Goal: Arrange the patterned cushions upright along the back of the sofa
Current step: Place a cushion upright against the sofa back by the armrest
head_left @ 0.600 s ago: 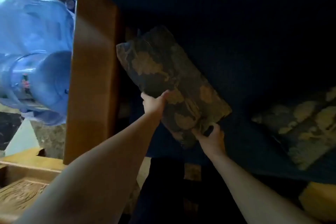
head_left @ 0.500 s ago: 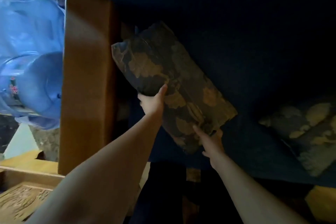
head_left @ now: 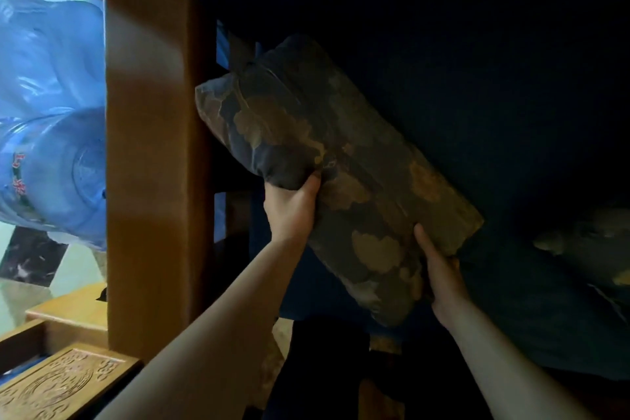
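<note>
The room is dim, daylight coming only from the left, where a big blue water bottle (head_left: 58,177) sits beyond the sofa's broad wooden arm (head_left: 150,153); closest of all, at the bottom left, lies a carved wooden panel (head_left: 58,382). Just past it two bare forearms reach up and in. The left hand (head_left: 289,211) is curled under the lower left edge of a patterned cushion (head_left: 327,160), thumb pressed into the fabric, and the right hand (head_left: 439,269) is clamped on its lower right end — so both are gripping it. The cushion hangs tilted, its upper corner close by the wooden arm, its length slanting down to the right across the dark blue sofa back (head_left: 477,78). Further right a second patterned cushion (head_left: 586,242) lies slumped on the seat. I'd judge this one is mid-placement: next it wants turning square, seating on its bottom edge against the back, then letting go — gently, or it may flop forward.
</note>
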